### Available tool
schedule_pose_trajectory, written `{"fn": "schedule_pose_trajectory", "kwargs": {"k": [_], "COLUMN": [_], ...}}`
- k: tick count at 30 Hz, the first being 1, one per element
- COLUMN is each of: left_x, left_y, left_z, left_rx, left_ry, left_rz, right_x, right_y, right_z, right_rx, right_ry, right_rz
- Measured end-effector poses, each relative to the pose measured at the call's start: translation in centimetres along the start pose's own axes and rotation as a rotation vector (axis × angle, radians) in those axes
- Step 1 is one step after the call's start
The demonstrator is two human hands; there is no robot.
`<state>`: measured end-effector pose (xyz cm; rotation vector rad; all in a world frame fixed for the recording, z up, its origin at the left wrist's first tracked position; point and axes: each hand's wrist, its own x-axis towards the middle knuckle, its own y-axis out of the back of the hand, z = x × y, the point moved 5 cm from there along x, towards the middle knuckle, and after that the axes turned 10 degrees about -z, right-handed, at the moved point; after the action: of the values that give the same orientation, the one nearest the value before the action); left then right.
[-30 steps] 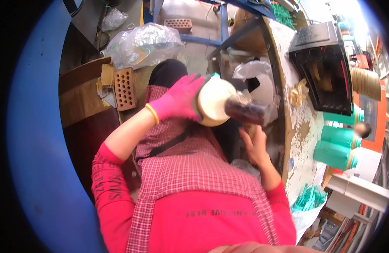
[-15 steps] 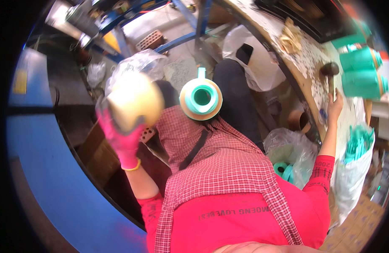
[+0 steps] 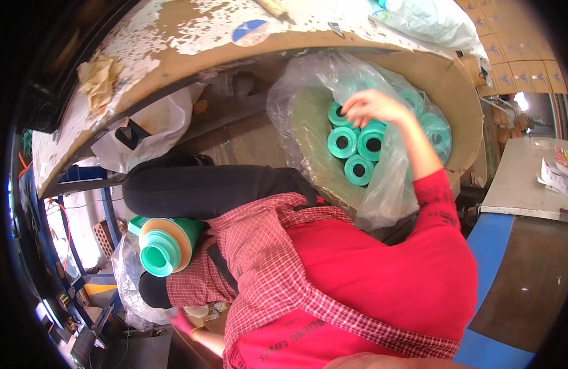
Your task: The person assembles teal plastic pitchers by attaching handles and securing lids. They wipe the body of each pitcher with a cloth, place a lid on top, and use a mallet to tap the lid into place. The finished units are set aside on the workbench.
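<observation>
Clock faces taken from the middle of the view.

Largest: bench [image 3: 192, 31], white paint flaking, 11 o'clock. Carton [image 3: 468, 117] at 2 o'clock, lined with a clear bag [image 3: 299, 83] that gapes toward the person. Apron [image 3: 253, 246] over the lap, just below and left of centre.

Lap piece [image 3: 167, 240], green with a tan ring, at 8 o'clock: lies between the thighs, mouth toward 7. Looks steady; best keep the knees together so it doesn't roll.

Right hand [image 3: 376, 109], bare, 2 o'clock, over the bag's mouth. Fingers loosely bent, a little apart, nothing seen in them; contact with the pieces below can't be told. Left hand [image 3: 182, 321], pink-gloved, 7 o'clock, blurred: can't tell its fingers.

Smallest: green pieces [image 3: 342, 142] clustered in the bag, dark holes upward. For a clean reach, I'd push loose film aside first, pinch one rim and lift straight, sparing its neighbours.
</observation>
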<state>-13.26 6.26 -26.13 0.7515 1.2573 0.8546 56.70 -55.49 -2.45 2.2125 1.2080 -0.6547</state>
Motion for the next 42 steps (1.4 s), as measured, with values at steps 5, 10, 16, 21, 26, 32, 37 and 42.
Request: {"fn": "schedule_pose_trajectory", "kwargs": {"k": [5, 10, 16, 21, 26, 32, 37, 42], "left_x": [-9.6, -18.0, -16.0, -15.8, -14.2, -11.1, -11.3, -10.8], "left_y": [14.3, 10.4, 19.9, 24.5, 19.4, 12.5, 9.5, 7.6], "left_z": [23.3, 39.0, 34.1, 22.9, 15.1, 16.7, 20.3, 22.1], "left_rx": [-0.223, 0.546, 0.01, -0.816, -1.506, -1.978, -2.006, -2.137], "left_ry": [-0.898, -1.291, -1.009, -0.683, -0.644, -0.675, -0.752, -0.53], "left_rz": [0.07, -0.13, -0.014, 0.084, 0.062, -0.113, -0.203, -0.48], "right_x": [6.2, 2.1, 0.0, 4.0, 10.9, 13.4, 11.4, 11.7], "right_y": [-4.3, 4.8, 9.9, 7.1, -1.3, -15.9, -23.3, -24.0], "right_z": [22.5, 36.4, 43.2, 32.7, 3.0, -27.7, -34.9, -34.9], "right_rx": [-0.837, -0.918, -1.009, -0.906, -0.473, -0.199, -0.423, -0.446], "right_ry": [-0.494, -0.333, -0.966, -0.865, 0.173, 1.147, 1.703, 1.833], "right_rz": [-0.084, 0.597, 0.151, -0.129, -0.073, 0.128, 0.171, 0.072]}}
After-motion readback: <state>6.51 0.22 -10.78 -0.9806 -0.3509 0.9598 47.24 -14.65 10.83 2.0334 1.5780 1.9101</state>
